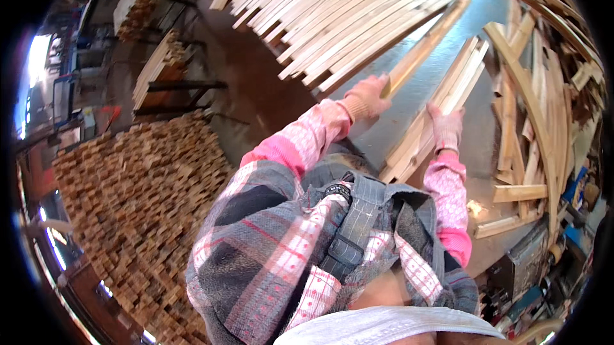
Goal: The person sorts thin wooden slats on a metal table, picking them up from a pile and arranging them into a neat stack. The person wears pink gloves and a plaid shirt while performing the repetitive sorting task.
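A single long wooden strip [428,44] slants away across the grey metal tabletop [400,114], its near end in my left hand [369,98]. The fingers of that hand are closed round it. My right hand [446,127] grips the right side of a small bundle of wooden strips [419,132] lying side by side on the same tabletop. Its thumb lies over the top of the bundle, and its other fingers are partly hidden. Both hands seem to wear pale knit gloves with ribbed cuffs.
Beyond my left hand lies a wide layer of pale wooden strips [326,18]. Loose boards [537,102] are heaped at the right. A large stack of timber [147,210], end faces up, stands at the lower left. Racked wood [157,73] is behind it.
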A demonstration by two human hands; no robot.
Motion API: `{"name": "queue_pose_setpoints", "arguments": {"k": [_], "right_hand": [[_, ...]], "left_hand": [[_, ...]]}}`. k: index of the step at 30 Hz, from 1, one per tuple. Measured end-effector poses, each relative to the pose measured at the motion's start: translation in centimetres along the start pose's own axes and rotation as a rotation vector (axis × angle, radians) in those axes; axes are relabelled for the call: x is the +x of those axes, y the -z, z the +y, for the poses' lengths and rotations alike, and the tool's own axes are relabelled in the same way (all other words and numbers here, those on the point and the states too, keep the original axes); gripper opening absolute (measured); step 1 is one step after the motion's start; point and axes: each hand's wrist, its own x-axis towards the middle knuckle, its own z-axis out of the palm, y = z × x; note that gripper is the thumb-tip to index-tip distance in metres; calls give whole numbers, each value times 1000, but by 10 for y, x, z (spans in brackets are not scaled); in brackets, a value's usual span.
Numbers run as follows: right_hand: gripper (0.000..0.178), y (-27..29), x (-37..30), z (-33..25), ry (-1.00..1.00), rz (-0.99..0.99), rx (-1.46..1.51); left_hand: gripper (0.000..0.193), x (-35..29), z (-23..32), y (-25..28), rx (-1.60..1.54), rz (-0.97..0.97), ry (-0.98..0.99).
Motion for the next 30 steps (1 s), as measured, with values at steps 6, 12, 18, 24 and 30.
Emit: {"name": "queue_pose_setpoints", "arguments": {"k": [6, 12, 18, 24, 30], "right_hand": [[85, -78, 5, -73, 190, -64, -2], [81, -70, 63, -34, 84, -24, -157], [74, 20, 114, -17, 139, 127, -418], [110, -19, 66, -68, -57, 78, -370], [104, -10, 63, -63, -71, 100, -300]], "left_hand": [[38, -87, -68, 19, 6, 287, -196], [28, -78, -147, 47, -1417, 473, 510], [27, -53, -89, 37, -1035, 226, 607], [76, -11, -45, 0, -576, 25, 258], [78, 36, 0, 29, -568, 11, 258]]}}
